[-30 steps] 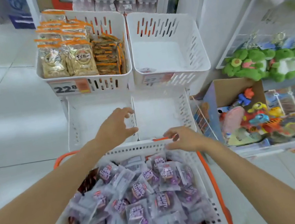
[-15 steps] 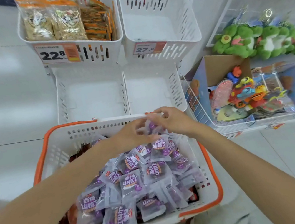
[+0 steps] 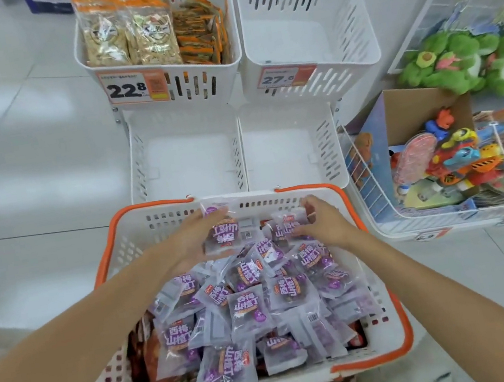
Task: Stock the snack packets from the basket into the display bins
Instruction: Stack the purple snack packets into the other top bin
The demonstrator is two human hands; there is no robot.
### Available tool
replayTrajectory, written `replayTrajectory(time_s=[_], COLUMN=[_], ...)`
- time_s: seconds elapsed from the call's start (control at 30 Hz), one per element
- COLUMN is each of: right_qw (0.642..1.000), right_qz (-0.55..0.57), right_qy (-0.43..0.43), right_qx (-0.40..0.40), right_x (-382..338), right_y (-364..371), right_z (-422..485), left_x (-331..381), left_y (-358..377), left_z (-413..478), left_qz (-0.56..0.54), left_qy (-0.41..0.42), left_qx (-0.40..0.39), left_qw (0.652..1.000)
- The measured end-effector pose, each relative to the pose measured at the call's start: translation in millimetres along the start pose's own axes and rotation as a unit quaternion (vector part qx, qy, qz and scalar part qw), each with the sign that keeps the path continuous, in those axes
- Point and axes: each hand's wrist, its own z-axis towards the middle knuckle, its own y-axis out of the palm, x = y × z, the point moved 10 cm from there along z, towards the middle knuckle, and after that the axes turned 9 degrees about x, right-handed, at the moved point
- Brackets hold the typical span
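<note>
left hand (image 3: pixel 186 243) gripping snack packet (image 3: pixel 223 235), right hand (image 3: pixel 327 220) seemingly pinching second packet (image 3: pixel 286 222)

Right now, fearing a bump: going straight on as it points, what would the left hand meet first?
Likely the far basket wall, just past the packet the left hand holds; depth is unclear.

To your right, green plush toys (image 3: pixel 443 65) are lying heaped beside a clear shelf front. Below them, a brown cardboard box (image 3: pixel 410 111) is standing open at the far end of a white wire bin (image 3: pixel 442 219), where bright plastic toys (image 3: pixel 458 154) are lying jumbled. A pale tiled floor (image 3: pixel 6 165) is spreading out to your left.
</note>
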Motion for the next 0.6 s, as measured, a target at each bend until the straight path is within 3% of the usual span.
replayTrajectory(time_s=[0.13, 0.27, 0.37, 0.5, 0.6], right_qw=[0.961, 0.95, 0.945, 0.942, 0.951], right_qz=[0.261, 0.288, 0.314, 0.326, 0.297], right_qy=[0.003, -0.024, -0.007, -0.031, -0.072], right_qx=[-0.09, -0.122, -0.096, -0.071, -0.053], right_x=[-76.1, -115.4, -117.7, -119.7, -127.9], right_y=[-19.1, -15.5, -16.6, -38.9, -56.4], right_z=[-9.9, -11.1, -5.4, 1.6, 1.4], left_x=[-6.0, 13.5, 33.3, 56.3, 83.4], left_y=[3.6, 15.3, 32.5, 14.1, -7.5], left_z=[0.1, -5.3, -16.1, -12.5, -13.9], left_qz=[-0.069, 0.002, -0.054, 0.056, 0.22], left_qy=[-0.042, 0.0, 0.006, 0.072, 0.15], left_qx=[-0.053, -0.089, -0.169, -0.089, 0.007], left_qw=[0.995, 0.996, 0.984, 0.992, 0.964])
